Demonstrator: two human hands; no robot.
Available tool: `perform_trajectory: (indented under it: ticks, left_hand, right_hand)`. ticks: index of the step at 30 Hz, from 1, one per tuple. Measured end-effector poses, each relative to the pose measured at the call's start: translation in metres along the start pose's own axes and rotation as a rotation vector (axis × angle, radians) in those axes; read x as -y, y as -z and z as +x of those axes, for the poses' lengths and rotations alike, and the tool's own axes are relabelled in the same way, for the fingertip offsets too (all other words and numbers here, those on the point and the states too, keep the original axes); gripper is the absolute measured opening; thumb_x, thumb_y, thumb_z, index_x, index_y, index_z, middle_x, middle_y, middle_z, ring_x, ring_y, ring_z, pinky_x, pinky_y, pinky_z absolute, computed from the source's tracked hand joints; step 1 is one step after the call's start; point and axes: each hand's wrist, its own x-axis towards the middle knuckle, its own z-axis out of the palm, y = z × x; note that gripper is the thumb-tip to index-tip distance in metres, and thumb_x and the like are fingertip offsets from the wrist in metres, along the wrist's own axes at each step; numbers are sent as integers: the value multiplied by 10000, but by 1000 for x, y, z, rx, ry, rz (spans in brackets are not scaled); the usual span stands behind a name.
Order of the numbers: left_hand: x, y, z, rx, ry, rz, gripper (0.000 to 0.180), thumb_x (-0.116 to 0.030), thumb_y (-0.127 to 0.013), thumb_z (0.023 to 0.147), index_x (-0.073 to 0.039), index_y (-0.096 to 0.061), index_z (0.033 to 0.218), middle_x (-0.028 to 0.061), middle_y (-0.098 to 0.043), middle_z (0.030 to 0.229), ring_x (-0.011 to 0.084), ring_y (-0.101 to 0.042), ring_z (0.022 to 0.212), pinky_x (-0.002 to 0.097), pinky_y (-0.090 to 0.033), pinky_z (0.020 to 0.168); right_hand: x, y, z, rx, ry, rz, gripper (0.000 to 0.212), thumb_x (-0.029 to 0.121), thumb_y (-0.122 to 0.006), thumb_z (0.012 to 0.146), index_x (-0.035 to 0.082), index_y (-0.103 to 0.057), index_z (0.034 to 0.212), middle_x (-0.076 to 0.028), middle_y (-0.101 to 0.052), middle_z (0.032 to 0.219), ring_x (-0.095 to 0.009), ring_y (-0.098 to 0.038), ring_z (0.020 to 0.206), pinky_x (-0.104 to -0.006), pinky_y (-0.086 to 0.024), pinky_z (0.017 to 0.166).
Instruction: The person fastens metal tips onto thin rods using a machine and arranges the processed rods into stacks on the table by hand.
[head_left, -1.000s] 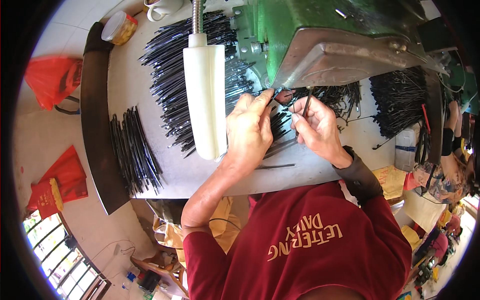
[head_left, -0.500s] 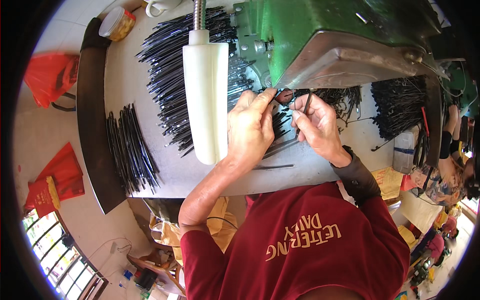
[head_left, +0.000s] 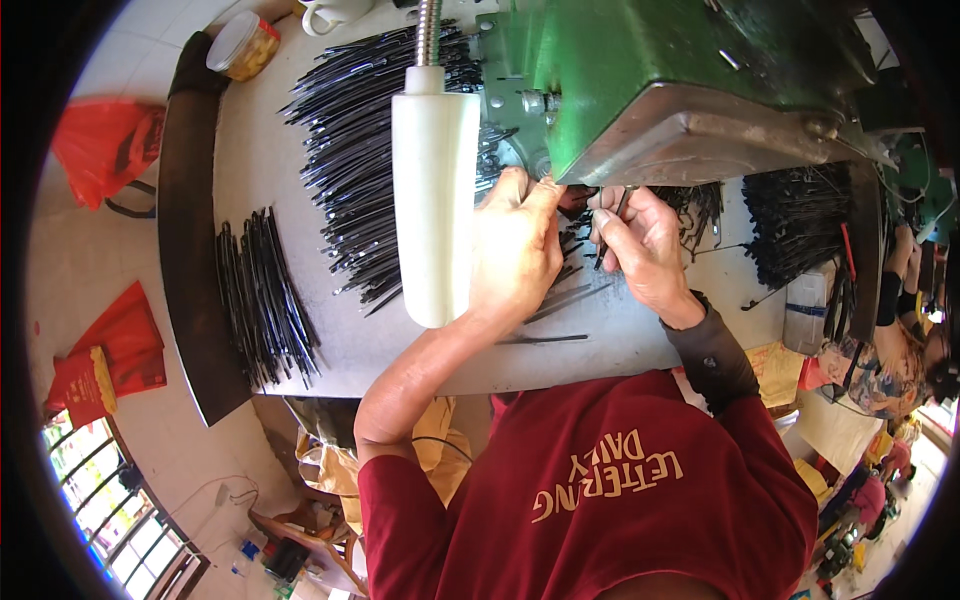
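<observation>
A clear jar (head_left: pixel 243 47) with yellow contents sits near the far left corner of the table (head_left: pixel 365 350), and a white mug (head_left: pixel 335 14) at the far edge. A white lamp (head_left: pixel 435 210) hangs over the table, left of its middle. A dark board (head_left: pixel 188 250) lines the left edge; beyond it are two red bags (head_left: pixel 108 150) and, past the near left corner, a barred window (head_left: pixel 115 510). A yellow sack (head_left: pixel 432 425) shows below the near edge. By the right edge stands a grey box (head_left: pixel 808 305) with a blue band; beyond it is a co-worker (head_left: pixel 895 370) in patterned clothes.
</observation>
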Motion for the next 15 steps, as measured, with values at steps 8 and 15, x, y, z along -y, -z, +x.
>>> perform_trajectory:
  ticks: [8,15]
  left_hand:
    - [8,3,-3,38,-220,277,367,60,-613,702,-27,-648,1057,129,-591,861,270,-619,712,344,-522,582]
    - [-4,13,0,265,-339,568,482,-60,-619,681,31,-548,1149,125,-529,882,259,-596,743,341,-520,565]
  right_hand:
    - [-4,-3,0,-20,9,-11,55,27,-564,907,7,-576,957,-24,-598,771,-32,-531,620,-189,-442,480]
    - [-7,4,-2,33,-99,85,98,120,-563,950,24,-578,943,-36,-623,787,-49,-557,601,-189,-444,491]
